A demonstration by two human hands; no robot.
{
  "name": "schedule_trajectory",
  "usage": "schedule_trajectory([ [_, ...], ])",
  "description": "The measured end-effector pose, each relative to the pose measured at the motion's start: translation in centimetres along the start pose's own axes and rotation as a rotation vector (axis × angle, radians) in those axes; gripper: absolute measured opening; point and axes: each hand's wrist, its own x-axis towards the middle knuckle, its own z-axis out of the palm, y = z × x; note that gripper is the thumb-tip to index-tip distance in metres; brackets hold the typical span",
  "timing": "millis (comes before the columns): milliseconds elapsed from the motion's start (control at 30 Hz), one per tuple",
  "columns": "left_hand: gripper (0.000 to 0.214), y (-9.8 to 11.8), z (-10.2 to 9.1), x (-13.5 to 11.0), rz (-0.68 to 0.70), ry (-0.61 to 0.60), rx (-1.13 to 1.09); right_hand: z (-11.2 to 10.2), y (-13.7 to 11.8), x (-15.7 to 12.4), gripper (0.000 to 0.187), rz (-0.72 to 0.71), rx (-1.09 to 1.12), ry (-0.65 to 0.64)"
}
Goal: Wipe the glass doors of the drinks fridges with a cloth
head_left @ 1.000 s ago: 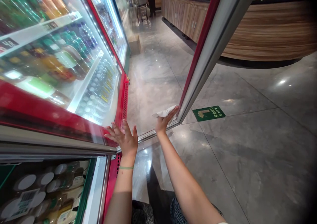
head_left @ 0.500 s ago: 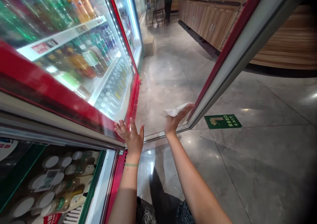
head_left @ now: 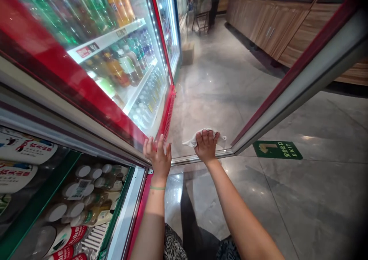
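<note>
My right hand (head_left: 206, 146) presses a white cloth (head_left: 192, 141) flat against the glass of an open fridge door (head_left: 201, 99), near its bottom rail. Fingers lie over the cloth. My left hand (head_left: 158, 157) rests open, fingers spread, on the door's lower corner by the hinge side, next to the red frame (head_left: 168, 114) of the neighbouring closed fridge. A green band circles my left wrist.
Drink bottles fill the lit shelves (head_left: 120, 61) at left. Below me an open fridge holds bottles with white caps (head_left: 83, 191). A green exit sign (head_left: 277, 149) is stuck on the grey tile floor. Wooden counters (head_left: 276, 26) line the right. A person stands far off by a cart (head_left: 201, 15).
My right hand with the cloth slid from the door's right frame leftward along the bottom of the glass. My left hand stayed at the lower corner. The camera view shifted down and left.
</note>
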Motion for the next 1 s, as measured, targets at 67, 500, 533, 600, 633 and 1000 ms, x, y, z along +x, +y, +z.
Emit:
schedule_trajectory([
  [67, 0.06, -0.8, -0.7, 0.4, -0.06, 0.024, -0.005, -0.2, 0.1, 0.3, 0.087, -0.021, -0.027, 0.018],
  [500, 0.07, -3.7, -3.1, 1.2, -0.109, 0.005, -0.036, -1.9, 2.4, 3.9, 0.079, -0.065, -0.137, 0.077],
  [533, 0.071, -3.9, -3.1, 1.1, -0.118, -0.002, -0.033, -2.3, 3.0, 4.6, 0.077, 0.069, -0.134, 0.132],
  [600, 0.073, -4.2, -3.1, 1.0, -0.109, -0.003, -0.026, -2.7, 2.7, 6.0, 0.076, 0.366, -0.12, 0.259],
  [633, 0.073, -4.3, -3.0, 0.9, -0.1, -0.001, -0.024, -2.6, 1.7, 6.5, 0.077, 0.453, -0.107, 0.291],
  [1000, 0.076, -4.3, -2.6, 0.6, -0.19, -0.043, -0.03, -3.7, 0.6, 8.6, 0.077, 0.115, -0.111, 0.13],
])
